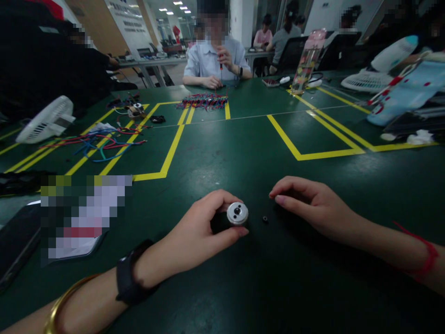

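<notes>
My left hand (200, 227) grips a small silver cylindrical motor (237, 214) between thumb and fingers. Its round end face points up toward me, with a dark centre and two small holes. A tiny black part (265, 220) with a hole in it lies on the green table, just right of the motor and touched by neither hand. Beyond that part, my right hand (318, 204) hovers low with its fingers loosely curled. The thumb and index tips are close together, and I see nothing held between them.
At left lie a phone (79, 222), loose coloured wires (104, 139) and a white fan (48, 121). A wire bundle (205, 100) lies before a seated person (217, 55) holding a screwdriver (221, 62). A bottle (308, 62), second fan (378, 69) and blue bag (406, 90) stand at right.
</notes>
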Available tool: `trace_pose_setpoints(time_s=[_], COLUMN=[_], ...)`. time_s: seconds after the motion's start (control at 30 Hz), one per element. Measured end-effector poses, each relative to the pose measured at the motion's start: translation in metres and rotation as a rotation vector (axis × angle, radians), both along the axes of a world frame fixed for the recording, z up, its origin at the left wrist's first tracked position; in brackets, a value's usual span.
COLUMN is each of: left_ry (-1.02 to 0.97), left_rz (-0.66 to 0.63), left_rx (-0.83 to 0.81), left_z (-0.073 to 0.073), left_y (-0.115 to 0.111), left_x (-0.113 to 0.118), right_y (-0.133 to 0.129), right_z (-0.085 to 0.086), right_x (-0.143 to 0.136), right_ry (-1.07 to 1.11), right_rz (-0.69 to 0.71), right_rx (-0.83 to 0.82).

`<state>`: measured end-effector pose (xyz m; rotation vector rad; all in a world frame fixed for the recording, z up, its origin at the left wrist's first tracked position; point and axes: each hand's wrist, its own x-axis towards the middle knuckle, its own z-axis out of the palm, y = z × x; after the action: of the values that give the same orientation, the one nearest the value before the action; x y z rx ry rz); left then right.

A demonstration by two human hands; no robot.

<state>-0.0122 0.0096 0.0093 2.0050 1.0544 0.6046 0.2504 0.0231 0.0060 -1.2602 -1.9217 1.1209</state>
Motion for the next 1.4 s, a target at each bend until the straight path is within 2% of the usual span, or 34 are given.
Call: trace_pose_setpoints(time_s=[0.77,1.0,1.1,1.23,1.4], left_ry=[-0.004,-0.008,-0.018,-0.019,0.011], left_rz=[0.006,0.022,0.018,0.017,0.030], left_rx=[0.010,0.016,0.024,0.039,0.075], left_z=[0.001,0.001,0.001,-0.001,-0.003], left_y=[0.000,0.000,0.001,0.001,0.001], left_x=[0.001,0.003,0.004,0.004,0.004], right_y=[0.001,0.000,0.002,0.005,0.004], right_z=[0.005,0.003,0.010,0.030,0.037], right_x=[-0.002,-0.008,-0.015,-0.032,-0.053], right_ry=[-0.112,-0.255,-0.282,-0.167,-0.096], right_rz=[0.109,0.245,0.238,0.171,0.227], right_rx=[0.142,0.277,0.310,0.412,0.447])
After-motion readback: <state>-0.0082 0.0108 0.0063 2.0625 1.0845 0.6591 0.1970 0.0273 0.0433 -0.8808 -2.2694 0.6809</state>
